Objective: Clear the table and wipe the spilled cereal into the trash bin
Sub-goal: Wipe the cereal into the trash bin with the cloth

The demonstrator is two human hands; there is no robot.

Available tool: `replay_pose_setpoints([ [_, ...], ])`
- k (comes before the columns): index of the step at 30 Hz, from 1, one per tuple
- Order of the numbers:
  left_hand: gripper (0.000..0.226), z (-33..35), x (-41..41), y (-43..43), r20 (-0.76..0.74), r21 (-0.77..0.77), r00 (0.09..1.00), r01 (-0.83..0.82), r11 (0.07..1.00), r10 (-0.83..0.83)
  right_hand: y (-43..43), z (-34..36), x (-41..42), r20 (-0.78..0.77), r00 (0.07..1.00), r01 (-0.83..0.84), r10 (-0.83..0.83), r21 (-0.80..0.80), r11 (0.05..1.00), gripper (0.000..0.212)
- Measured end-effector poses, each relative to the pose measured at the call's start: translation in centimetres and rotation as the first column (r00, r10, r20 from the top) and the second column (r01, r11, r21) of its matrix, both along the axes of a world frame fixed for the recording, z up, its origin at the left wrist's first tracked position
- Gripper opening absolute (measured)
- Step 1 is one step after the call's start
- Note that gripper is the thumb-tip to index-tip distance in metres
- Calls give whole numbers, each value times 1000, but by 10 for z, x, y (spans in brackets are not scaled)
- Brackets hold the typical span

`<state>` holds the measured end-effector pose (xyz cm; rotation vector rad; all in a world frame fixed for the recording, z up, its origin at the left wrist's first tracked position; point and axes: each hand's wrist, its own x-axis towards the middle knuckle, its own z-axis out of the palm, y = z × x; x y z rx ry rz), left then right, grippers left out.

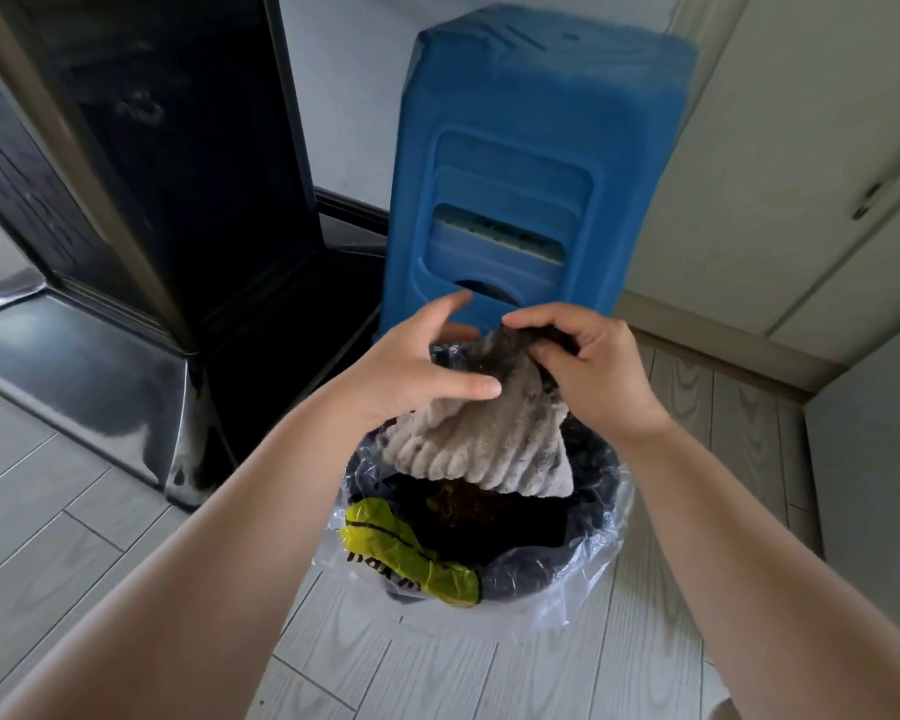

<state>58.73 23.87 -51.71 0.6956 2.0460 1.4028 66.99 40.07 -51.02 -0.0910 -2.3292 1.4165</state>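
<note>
Grey ribbed cloth (484, 439), plush microfibre look, darker and damp-looking at the bunched top, paler on the hanging flap. It hangs over the trash bin (601, 493), above the far half of the mouth, its lower edge level with the middle of the opening and not touching the rim.

Right hand (588, 371) pinches the bunched top corner, fingers curled round it. Left hand (411, 361) is spread flat-ish, fingers mostly straight, thumb lying against the cloth's face, not gripping.

Handling, judged: light, limp, no stiffness, so it drapes from wherever it's held. Not slippery, since the pile gives grip. Not fragile. Best hold is the top edge or two corners so the face hangs free and crumbs fall off; a shake or brush-down should do it.

Bin is dark with a clear liner (583, 579) folded over the rim; a yellow-green wrapper (401, 548) lies at its near left edge. Brownish bits (458, 504) sit deep inside, possibly cereal, cannot tell.

Blue stool (531, 163) stands just behind the bin's far rim.
</note>
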Motion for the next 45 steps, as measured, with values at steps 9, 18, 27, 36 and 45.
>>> replay_pose_setpoints([
  [9,27,-25,-1,-11,5,-368,1000,-17,930,20,17,20,-5,-87,954,124,-286,-757,641,40],
  [18,27,5,6,0,-177,-26,969,-181,983,173,13,3,8,463,884,-237,65,323,916,94],
  [27,9,3,14,17,-219,-80,938,-290,954,267,-31,-19,8,319,942,-53,-109,460,887,76],
  [36,40,-1,-10,-26,-386,-624,914,-157,766,-127,21,-32,8,356,889,94,-287,471,877,28],
  [45,14,14,0,-27,-76,-181,988,-143,973,132,19,-16,10,300,909,256,-288,143,956,19],
])
